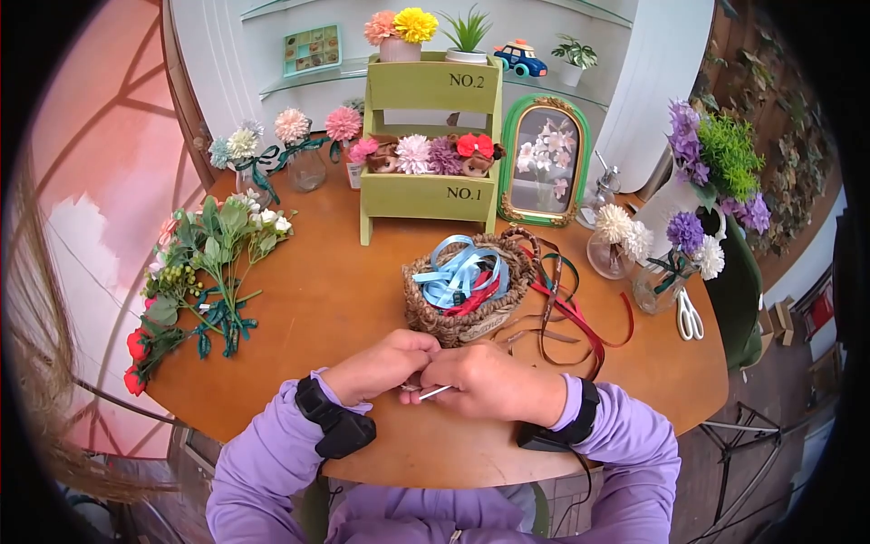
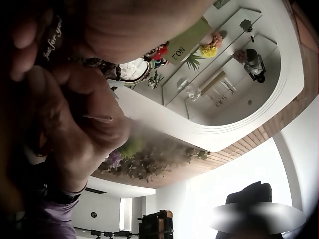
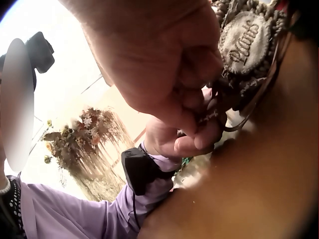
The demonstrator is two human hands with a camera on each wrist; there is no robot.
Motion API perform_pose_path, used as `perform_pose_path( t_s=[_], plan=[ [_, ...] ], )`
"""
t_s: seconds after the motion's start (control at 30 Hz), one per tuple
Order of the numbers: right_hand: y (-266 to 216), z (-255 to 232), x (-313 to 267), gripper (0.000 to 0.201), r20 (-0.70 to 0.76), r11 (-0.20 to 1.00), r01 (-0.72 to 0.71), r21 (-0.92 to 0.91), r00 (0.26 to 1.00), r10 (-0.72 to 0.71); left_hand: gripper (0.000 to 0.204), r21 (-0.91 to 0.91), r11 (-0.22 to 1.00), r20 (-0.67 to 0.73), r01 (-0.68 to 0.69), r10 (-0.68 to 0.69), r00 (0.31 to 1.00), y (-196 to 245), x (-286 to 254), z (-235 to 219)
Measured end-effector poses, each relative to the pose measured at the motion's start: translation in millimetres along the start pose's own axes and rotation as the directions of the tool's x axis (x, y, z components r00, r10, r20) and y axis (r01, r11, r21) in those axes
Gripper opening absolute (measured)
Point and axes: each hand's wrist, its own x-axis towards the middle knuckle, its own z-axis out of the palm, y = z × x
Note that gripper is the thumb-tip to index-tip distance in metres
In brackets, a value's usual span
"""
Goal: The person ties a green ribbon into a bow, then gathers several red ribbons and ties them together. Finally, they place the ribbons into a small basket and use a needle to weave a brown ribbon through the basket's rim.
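Both hands meet at the front of the table, just before a woven basket (image 1: 426, 313). Between the fingertips of my left hand (image 1: 385, 364) is a dark brown ribbon (image 2: 54, 37) with white lettering, "just for you". My right hand (image 1: 494, 379) pinches the same ribbon close by, its fingers curled. A thin white stick (image 1: 435, 393) pokes out from under the right hand's fingers; its other end is hidden. Light blue ribbon (image 1: 458, 272) and some red ribbon lie coiled in the basket, which carries a "Plants" label (image 3: 244, 44).
Loose red ribbons (image 1: 580, 317) trail right of the basket. White-handled scissors (image 1: 689, 315) lie at the right edge near flower vases (image 1: 657, 286). Artificial flowers (image 1: 217, 245) are spread at the left. A green two-tier stand (image 1: 430, 195) and a green picture frame (image 1: 584, 172) stand behind.
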Motion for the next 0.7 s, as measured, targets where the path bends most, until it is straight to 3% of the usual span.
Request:
perform_pose_path(
  t_s=[0.03,0.1,0.13,0.2,0.23,0.3,0.33,0.4,0.43,0.5,0.53,0.57,0.63,0.7],
  plan=[
    [-2,-1,1,0.013,0.001,1.000,0.002,-0.002,1.000,-0.002,0.017,0.000,1.000,-0.001,-0.003,0.003,1.000,4,-2,4],
    [-6,-4,1,0.025,-0.192,1.000,0.017,-0.025,0.981,-0.022,0.015,0.143,0.989,-0.063,-0.040,0.049,0.997,14,-7,14],
    [-4,-5,1,0.025,-0.191,0.999,0.016,-0.028,0.981,-0.021,0.015,0.143,0.989,-0.062,-0.043,0.052,0.997,11,-6,14],
    [2,-7,2,0.039,-0.418,0.998,-0.067,-0.016,0.907,0.054,0.014,0.079,0.993,-0.047,-0.089,0.093,0.995,-1,-3,14],
    [0,-9,3,0.039,-0.416,0.998,-0.066,-0.019,0.908,0.052,0.014,0.078,0.993,-0.047,-0.093,0.097,0.994,2,-4,13],
    [-7,-13,2,0.047,-0.357,0.976,-0.156,0.151,0.912,0.201,0.012,0.403,0.895,0.024,-0.189,0.196,0.980,14,-14,7],
    [-10,-12,1,0.047,-0.361,0.976,-0.159,0.148,0.910,0.203,0.012,0.405,0.894,0.030,-0.193,0.198,0.980,20,-20,6],
    [-15,-10,0,0.047,-0.289,0.913,-0.185,0.363,0.910,0.299,0.013,0.367,0.879,0.116,-0.304,0.282,0.953,32,-31,5],
    [-16,-10,0,0.047,-0.295,0.914,-0.192,0.358,0.905,0.306,0.013,0.366,0.877,0.128,-0.310,0.282,0.951,37,-36,9],
    [-13,-9,1,0.047,0.060,0.794,-0.278,0.541,0.954,0.294,0.017,0.138,0.941,-0.026,-0.310,0.316,0.948,46,-46,17],
    [-10,-4,4,0.032,0.140,0.810,-0.225,0.541,0.974,0.177,0.019,0.114,0.934,-0.113,-0.337,0.350,0.930,48,-48,20],
    [-8,-9,2,0.032,0.134,0.810,-0.225,0.542,0.974,0.181,0.019,0.117,0.935,-0.106,-0.336,0.348,0.931,50,-50,14],
    [-8,-41,-2,0.024,0.333,0.676,-0.480,0.559,0.877,0.347,0.013,0.271,0.915,-0.177,-0.299,0.352,0.919,55,-56,-6],
    [-2,-74,-11,0.020,0.217,0.697,-0.408,0.590,0.911,0.350,0.014,0.275,0.913,-0.206,-0.300,0.360,0.910,57,-56,-16]
  ],
)
